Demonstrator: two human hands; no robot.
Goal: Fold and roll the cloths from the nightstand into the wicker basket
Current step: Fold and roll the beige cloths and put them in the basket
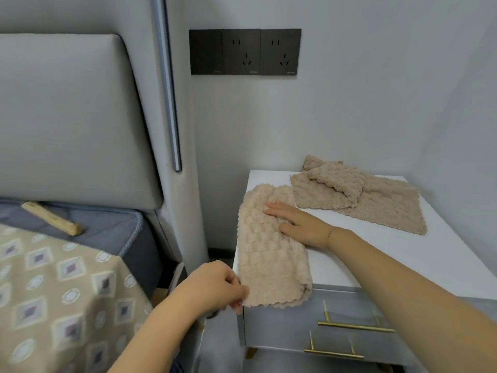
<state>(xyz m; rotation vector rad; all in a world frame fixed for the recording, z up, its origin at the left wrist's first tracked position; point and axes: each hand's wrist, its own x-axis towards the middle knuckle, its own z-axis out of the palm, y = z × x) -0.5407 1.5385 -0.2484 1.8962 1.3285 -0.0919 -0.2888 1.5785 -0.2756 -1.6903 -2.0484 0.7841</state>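
Head view: folded beige cloth (271, 249) lies along the left edge of the white nightstand (376, 254), its near end hanging over the front. My left hand (215, 286) pinches its near left corner. My right hand (298, 223) lies flat on the far part, fingers straight. Two more cloths (357, 195) are heaped at the back. Bed (53, 278) to the left.
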